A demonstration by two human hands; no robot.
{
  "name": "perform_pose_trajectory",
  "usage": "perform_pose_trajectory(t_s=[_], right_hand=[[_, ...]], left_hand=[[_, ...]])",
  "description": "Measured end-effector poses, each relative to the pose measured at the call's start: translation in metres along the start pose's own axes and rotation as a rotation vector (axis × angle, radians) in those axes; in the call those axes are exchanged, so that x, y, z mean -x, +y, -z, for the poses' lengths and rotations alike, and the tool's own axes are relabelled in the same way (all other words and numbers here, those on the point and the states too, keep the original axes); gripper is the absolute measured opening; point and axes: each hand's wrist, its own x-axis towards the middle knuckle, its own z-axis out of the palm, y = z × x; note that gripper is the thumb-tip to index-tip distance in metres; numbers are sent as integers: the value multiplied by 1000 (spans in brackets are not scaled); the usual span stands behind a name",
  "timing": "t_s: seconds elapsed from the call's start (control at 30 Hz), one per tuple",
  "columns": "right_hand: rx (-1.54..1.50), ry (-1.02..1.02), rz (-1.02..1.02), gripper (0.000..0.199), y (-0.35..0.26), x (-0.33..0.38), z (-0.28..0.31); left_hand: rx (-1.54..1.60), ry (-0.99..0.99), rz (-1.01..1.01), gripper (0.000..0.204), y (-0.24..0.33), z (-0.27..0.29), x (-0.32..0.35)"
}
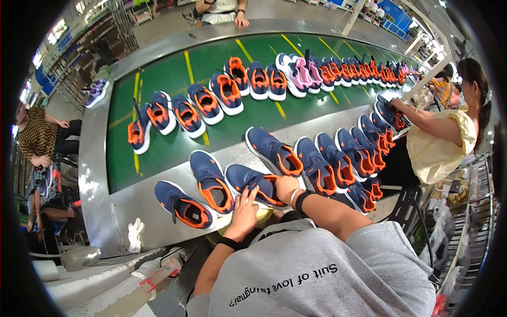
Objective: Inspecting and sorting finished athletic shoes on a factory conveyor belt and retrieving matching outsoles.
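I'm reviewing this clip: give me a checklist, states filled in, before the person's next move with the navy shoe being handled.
1. Left fingers on the navy shoe's upper: ok.
2. Right fingers at its opening: ok.
3. Right fingers' exact grip: cannot tell, partly hidden.
4. Free space leftward: not ok, neighbouring shoe close by.
5. White item away from fingers: ok.
6. Co-worker's hand apart: ok.
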Motion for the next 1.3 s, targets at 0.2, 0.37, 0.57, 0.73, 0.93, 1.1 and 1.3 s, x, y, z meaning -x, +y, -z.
perform_pose_trajectory(t_s=[0.2,0.37,0.57,0.73,0.93,1.1,1.3], right_hand=[[-180,-24,135,23,12,-1,-4],[-561,132,462,22,4,2,-9],[-481,605,512,22,36,18,46],[31,566,547,34,75,-3,16],[-357,356,579,14,41,21,6],[-246,280,688,47,13,31,-10],[-126,215,628,41,39,39,-9]], left_hand=[[-37,-70,-32,13,17,21,6],[24,38,28,10,31,54,27],[-74,196,307,11,28,107,61],[-294,121,440,10,-4,99,84],[-145,55,392,9,-26,77,82],[-294,54,361,9,-3,84,101],[-197,66,218,12,12,75,40]])
